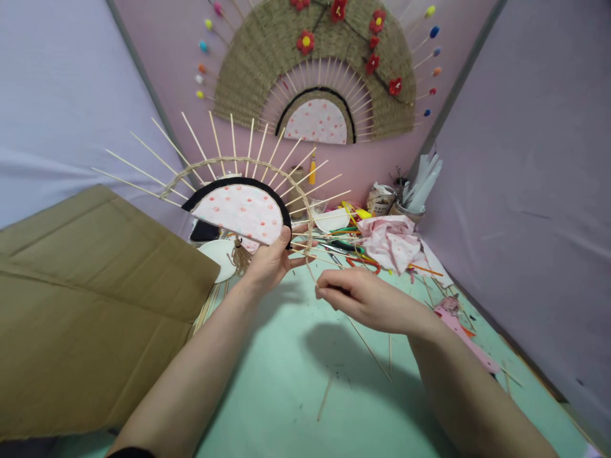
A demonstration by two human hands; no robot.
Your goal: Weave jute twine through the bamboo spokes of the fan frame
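My left hand [270, 261] grips a half-round fan frame [238, 207] at its lower right corner, thumb in front and fingers behind the sticks. The frame has a pink-dotted white centre, a black rim and thin wooden sticks fanning outward. A twisted straw-coloured cord [248, 159] runs in an arc through the sticks and comes down to the right side. From there its loose end stretches to my right hand [351, 294], whose fingers are pinched shut on it, just below and right of the frame. A tan tassel [240, 256] hangs under the frame.
A finished woven fan [248, 70] with red flowers hangs on the back wall. Brown cardboard [90, 312] leans at left. Scissors [348, 247], crumpled pink-dotted cloth [391, 238] and tins [380, 200] crowd the back right. Loose sticks [367, 350] lie on the green table [267, 394].
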